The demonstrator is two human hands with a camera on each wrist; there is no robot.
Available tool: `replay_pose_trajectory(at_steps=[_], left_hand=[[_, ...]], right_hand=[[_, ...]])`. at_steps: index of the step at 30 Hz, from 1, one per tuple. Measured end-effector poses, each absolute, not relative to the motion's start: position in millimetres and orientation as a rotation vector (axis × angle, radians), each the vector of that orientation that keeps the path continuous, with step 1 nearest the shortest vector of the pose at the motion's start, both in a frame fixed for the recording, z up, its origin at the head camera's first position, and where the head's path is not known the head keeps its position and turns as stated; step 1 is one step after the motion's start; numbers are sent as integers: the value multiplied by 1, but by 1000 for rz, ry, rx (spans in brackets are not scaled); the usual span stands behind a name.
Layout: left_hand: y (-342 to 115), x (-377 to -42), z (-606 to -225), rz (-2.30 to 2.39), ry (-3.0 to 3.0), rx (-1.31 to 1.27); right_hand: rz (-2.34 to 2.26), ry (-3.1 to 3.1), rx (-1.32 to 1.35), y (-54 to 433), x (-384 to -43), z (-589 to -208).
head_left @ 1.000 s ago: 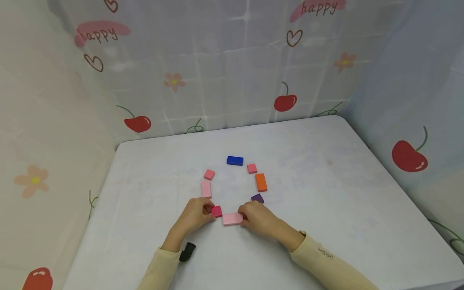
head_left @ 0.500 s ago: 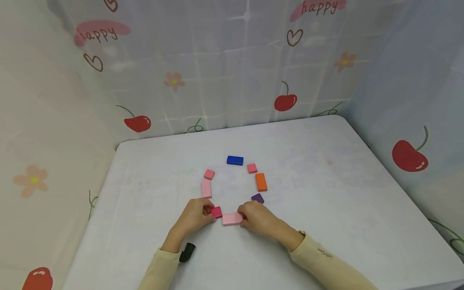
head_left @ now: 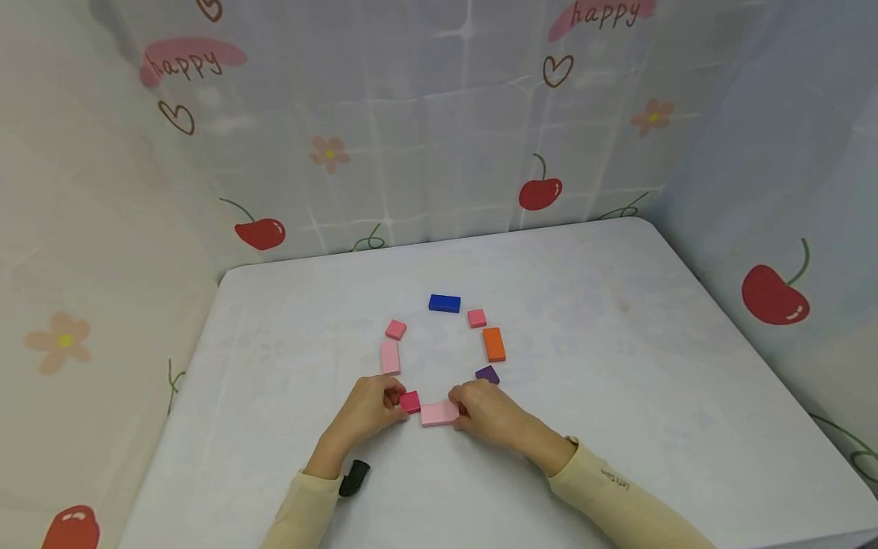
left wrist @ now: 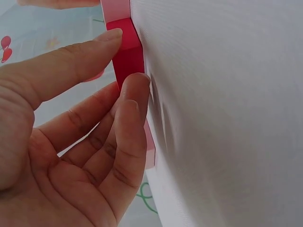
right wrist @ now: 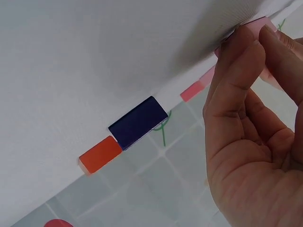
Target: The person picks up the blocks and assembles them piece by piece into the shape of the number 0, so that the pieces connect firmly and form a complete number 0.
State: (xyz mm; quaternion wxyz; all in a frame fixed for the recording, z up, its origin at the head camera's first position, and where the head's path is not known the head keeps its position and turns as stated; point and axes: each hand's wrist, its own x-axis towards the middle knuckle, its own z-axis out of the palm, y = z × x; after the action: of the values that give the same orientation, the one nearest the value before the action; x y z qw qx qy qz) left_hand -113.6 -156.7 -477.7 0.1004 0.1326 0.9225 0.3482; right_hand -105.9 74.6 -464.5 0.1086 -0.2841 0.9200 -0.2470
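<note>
The bench [head_left: 617, 366] has a plain white top with rounded far corners, and its far edge lines up against a back wall [head_left: 425, 187] of creased, pale grey, faintly gridded sheeting. Prints on that surface comprise red cherries [head_left: 260, 234], peach flowers [head_left: 331, 154] with yellow centres, brown heart outlines [head_left: 177, 118], green squiggles [head_left: 369, 242] and pink patches [head_left: 235, 56] lettered "happy". The left wall [head_left: 123, 229], cream in tone, bears a similar flower, the right wall [head_left: 768, 168], bluish, a large cherry; lighting is soft, warmer at left and cooler at right.
</note>
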Motion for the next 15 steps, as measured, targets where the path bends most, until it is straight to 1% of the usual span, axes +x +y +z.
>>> replay_pose_trajectory(at_steps=[5, 12, 15], left_hand=[[-157, -113, -477, 1019, 2727, 358], [-158, -111, -472, 968, 2747, 267], [-158, -111, -471, 963, 2753, 250]], right_hand=[[-742, 2715, -837, 80, -107, -463], [-794, 2734, -702, 95, -111, -451], [-824, 2782, -713, 105, -115, -449]])
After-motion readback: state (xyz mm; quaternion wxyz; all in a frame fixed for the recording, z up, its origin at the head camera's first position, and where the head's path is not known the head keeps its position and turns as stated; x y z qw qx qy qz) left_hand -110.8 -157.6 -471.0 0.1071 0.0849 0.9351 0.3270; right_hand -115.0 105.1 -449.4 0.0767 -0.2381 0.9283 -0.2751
